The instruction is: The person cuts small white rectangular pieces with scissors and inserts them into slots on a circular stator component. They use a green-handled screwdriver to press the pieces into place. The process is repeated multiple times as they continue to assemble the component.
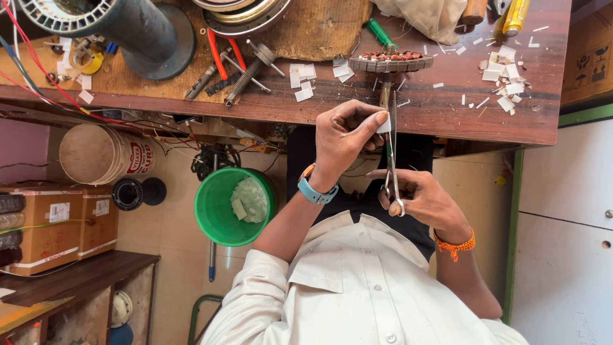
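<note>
Nearest, the right hand (pixel 421 201), with an orange thread band at its wrist, is curled closed through the loops of a pair of scissors (pixel 391 153). The blades run toward 12 o'clock. Just beside it at 10 o'clock, the left hand (pixel 348 137), which wears a blue wristband, pinches a small white paper piece (pixel 383 122) between thumb and fingertips. The piece rests against the scissor blades, in the air over the lap and short of the bench edge.

At 9 o'clock from the hands, a green bucket (pixel 217 220) on the floor holds pale offcuts. Beyond the hands at 12 o'clock, a toothed stator ring (pixel 391 62) with copper windings lies on the wooden bench (pixel 447 108). White paper scraps (pixel 504 80) are scattered at 2 o'clock, and pliers (pixel 220 61) lie at 10 o'clock.
</note>
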A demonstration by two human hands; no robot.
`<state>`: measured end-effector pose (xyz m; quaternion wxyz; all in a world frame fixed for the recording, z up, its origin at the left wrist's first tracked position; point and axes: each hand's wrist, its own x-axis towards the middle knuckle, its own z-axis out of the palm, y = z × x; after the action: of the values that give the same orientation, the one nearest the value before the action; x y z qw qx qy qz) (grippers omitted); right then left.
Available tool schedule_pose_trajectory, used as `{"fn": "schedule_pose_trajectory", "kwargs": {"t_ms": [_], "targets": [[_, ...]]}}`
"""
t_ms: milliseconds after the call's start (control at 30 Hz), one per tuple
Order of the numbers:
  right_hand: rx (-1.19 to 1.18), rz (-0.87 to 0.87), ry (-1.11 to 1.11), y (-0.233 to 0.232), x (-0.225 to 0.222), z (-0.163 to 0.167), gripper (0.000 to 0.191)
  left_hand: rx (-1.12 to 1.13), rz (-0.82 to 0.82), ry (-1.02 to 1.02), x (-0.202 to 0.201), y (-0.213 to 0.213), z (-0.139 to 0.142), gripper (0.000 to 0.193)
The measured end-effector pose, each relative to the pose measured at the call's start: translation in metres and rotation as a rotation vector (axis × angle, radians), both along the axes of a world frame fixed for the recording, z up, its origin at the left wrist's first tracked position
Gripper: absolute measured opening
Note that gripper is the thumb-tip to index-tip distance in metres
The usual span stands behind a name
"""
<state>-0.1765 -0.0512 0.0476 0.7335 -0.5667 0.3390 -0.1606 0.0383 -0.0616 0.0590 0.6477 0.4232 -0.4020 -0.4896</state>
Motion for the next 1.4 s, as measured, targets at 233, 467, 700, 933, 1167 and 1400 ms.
{"fn": "schedule_pose_trajectory", "kwargs": {"t_ms": [233, 467, 700, 933, 1167, 1400], "targets": [[-0.002, -0.011, -0.019, 0.003, 0.001, 0.002, 0.083, -0.018, 0.029, -0.051, -0.001, 0.004, 0.001, 0.015], [-0.036, -0.055, 0.006, 0.009, 0.000, -0.003, 0.080, 0.005, -0.023, -0.017, 0.001, 0.000, -0.004, 0.015], [-0.081, -0.023, 0.025, 0.007, -0.009, -0.006, 0.089, 0.028, -0.031, -0.037, -0.005, -0.002, -0.005, 0.015], [-0.038, -0.034, 0.005, 0.003, -0.007, 0.002, 0.090, 0.005, -0.014, -0.058, -0.007, -0.004, 0.003, 0.014], [0.003, -0.055, 0.007, 0.005, -0.010, 0.001, 0.086, -0.022, -0.004, -0.066, -0.006, -0.002, -0.003, 0.014], [-0.037, -0.041, -0.018, 0.005, -0.008, 0.002, 0.092, -0.026, 0.007, -0.097, -0.009, -0.003, -0.004, 0.014]]}}
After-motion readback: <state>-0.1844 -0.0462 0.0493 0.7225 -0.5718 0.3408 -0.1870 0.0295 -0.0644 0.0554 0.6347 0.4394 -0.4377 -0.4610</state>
